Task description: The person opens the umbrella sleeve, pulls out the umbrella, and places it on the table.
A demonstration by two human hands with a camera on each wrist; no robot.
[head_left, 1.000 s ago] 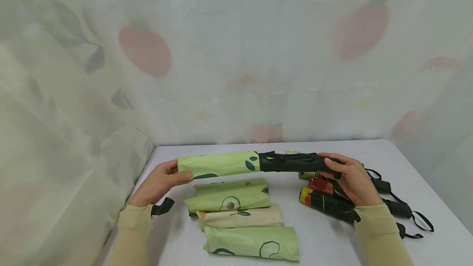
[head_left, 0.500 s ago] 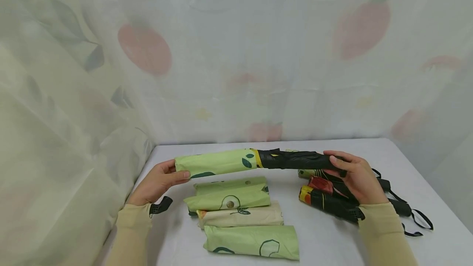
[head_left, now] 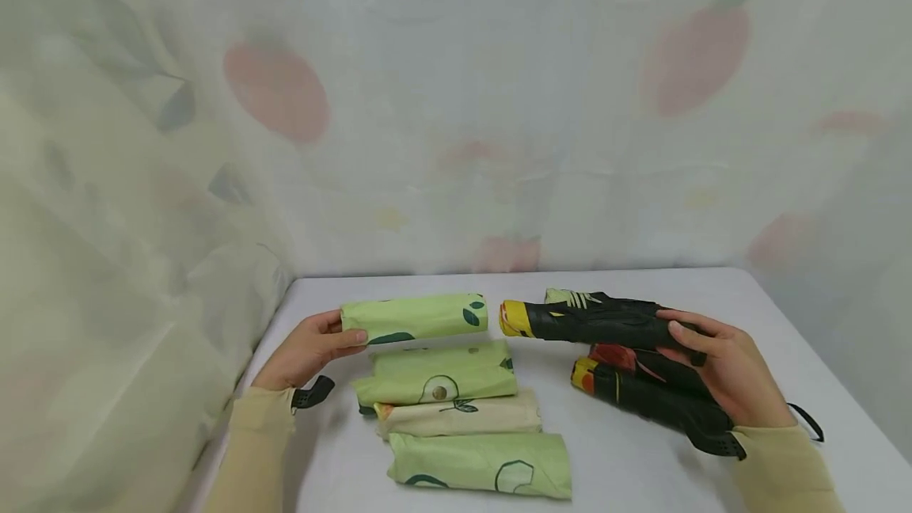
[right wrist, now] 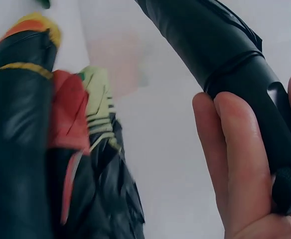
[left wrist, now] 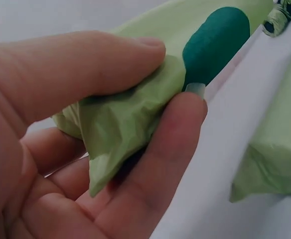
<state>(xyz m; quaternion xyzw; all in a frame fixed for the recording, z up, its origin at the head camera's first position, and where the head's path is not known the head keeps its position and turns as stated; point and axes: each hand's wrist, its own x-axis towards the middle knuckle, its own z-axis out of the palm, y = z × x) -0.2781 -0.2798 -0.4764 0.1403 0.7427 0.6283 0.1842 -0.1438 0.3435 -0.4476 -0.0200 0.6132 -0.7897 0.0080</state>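
My left hand (head_left: 310, 349) pinches the left end of a light green umbrella sleeve (head_left: 420, 317) with dark green leaves, held above the table. In the left wrist view, thumb and fingers (left wrist: 170, 144) close on the sleeve's crumpled end. To the right, my right hand (head_left: 723, 362) grips the black handle (right wrist: 255, 99) of a folded black umbrella (head_left: 591, 323) with a yellow tip. That tip stands apart from the sleeve's right end, with a short gap between them. The inside of the sleeve is hidden.
Below the left hand's sleeve lie several more sleeves, among them a cream one (head_left: 463, 416) and a green one (head_left: 484, 465) nearest. Folded umbrellas, one yellow-tipped (head_left: 634, 394), one red (right wrist: 68, 114) and one green-striped (right wrist: 99, 99), lie on the white table (head_left: 606, 465) at right.
The folded umbrella has come out of the green sleeve as my right hand moved right. Its yellow tip now shows whole. My left hand has stayed nearly in place, holding the sleeve.
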